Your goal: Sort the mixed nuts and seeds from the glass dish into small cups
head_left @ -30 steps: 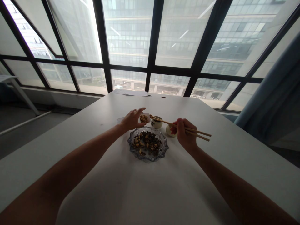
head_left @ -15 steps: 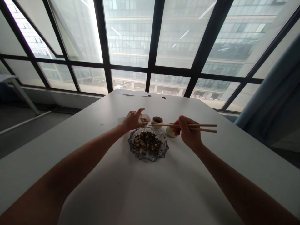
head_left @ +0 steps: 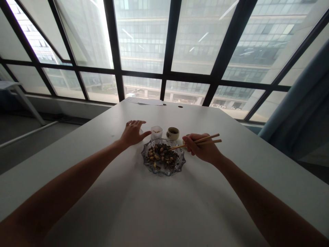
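Note:
My right hand grips a pair of wooden chopsticks, their tips down among the dark seeds and pale nuts. These lie in a scalloped glass plate on the table in front of me. To the left, my left hand is open, fingers apart, with the thumb near a small clear plastic container that has a few pale pieces inside. Another clear container is mostly hidden behind this hand. A cream cup with dark marks stands behind the plate, and a second pale cup is largely covered by my right hand.
The white table reaches toward a large framed window. White papers lie at its far edge beside round holes in the top. A blue curtain hangs at the right, and another table stands at the left.
My left hand has drawn back left from the small container, uncovering it. My right hand has shifted slightly left, tilting the chopsticks so their tips dropped from near the cup into the plate.

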